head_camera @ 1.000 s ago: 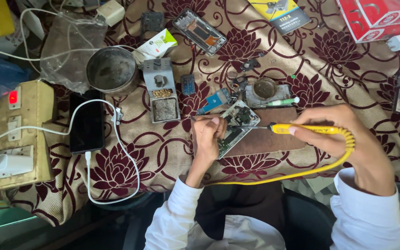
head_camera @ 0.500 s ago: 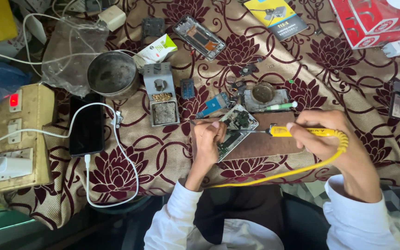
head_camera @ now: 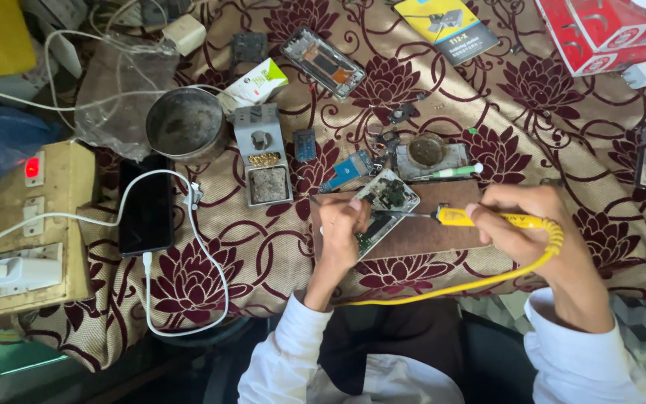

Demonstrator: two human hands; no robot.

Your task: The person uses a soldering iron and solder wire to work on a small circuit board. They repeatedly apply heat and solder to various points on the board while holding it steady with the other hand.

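Change: since a second ago the right hand (head_camera: 536,224) has drawn a little toward the body, and the iron's tip has settled nearer the board's middle; the left hand stays put on the board.
Board: a small circuit board (head_camera: 384,206), flat and roughly rectangular, green with dark chips and a pale metal rim; it lies on a brown mat (head_camera: 428,228) at the table's near edge, its long axis running diagonally from near-left to far-right.
Iron: a soldering iron (head_camera: 480,218) with a smooth yellow handle and thin metal tip; it lies almost level, long axis left to right, tip pointing left onto the board; a yellow cord (head_camera: 487,280) loops back from the handle toward the body.
Left hand: the left hand (head_camera: 342,232) is curled, fingers bent down and pressing on the board's near-left end, wrist straight, white sleeve behind.
Right hand: closed round the iron's handle in a pen-like grip, knuckles up, forearm angled in from the right.
Cloth: a tan tablecloth (head_camera: 263,247) with maroon flowers, soft and creased.
Nearby: a grey metal stand (head_camera: 263,153) with brass wool just left of the mat; a round dull metal bowl (head_camera: 186,123) further left; a black phone (head_camera: 146,206) with a white cable (head_camera: 203,262) plugged in; a small round tin (head_camera: 427,150) beyond the board.
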